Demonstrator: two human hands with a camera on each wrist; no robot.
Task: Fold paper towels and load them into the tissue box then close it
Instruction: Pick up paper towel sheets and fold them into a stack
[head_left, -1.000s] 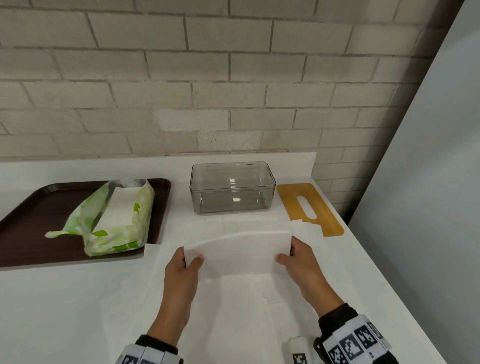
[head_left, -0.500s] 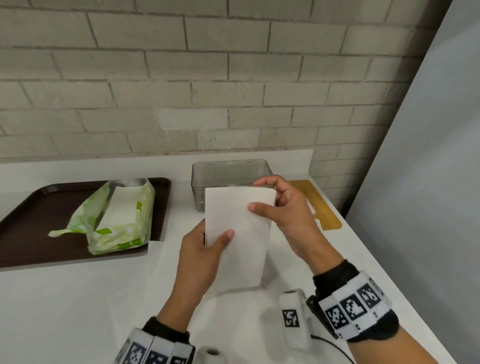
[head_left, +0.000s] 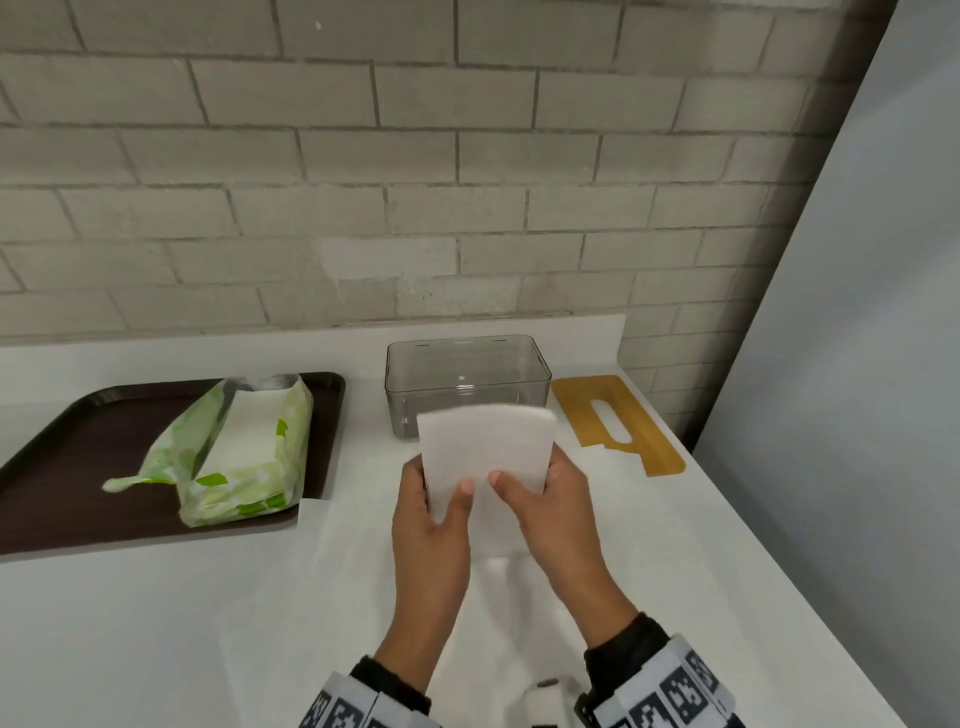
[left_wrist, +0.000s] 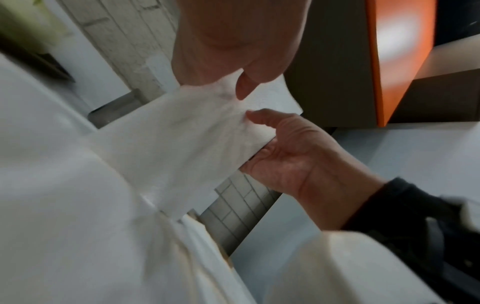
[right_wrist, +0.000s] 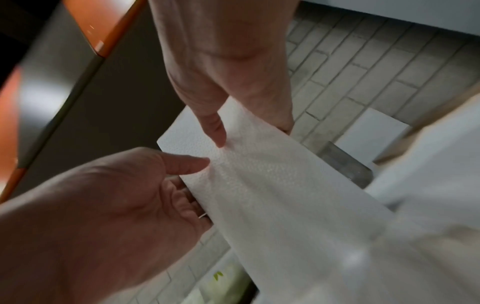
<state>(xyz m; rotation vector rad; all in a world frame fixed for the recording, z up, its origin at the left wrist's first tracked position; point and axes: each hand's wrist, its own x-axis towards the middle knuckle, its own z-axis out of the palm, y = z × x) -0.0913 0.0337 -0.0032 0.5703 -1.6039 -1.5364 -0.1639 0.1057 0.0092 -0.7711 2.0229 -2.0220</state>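
2 hands grip 1 folded paper towel (head_left: 485, 447) above the counter (head_left: 156, 623): the left hand (head_left: 431, 525) pinches its left edge, the right hand (head_left: 550, 514) its right, thumbs on the near face. Behind it, toward the counter's back edge, stands the clear tissue box (head_left: 467, 379), lid off; the wooden lid (head_left: 618, 421) lies near the right edge. A green towel pack (head_left: 234, 457) rests on a brown tray (head_left: 67, 467) at the left edge.
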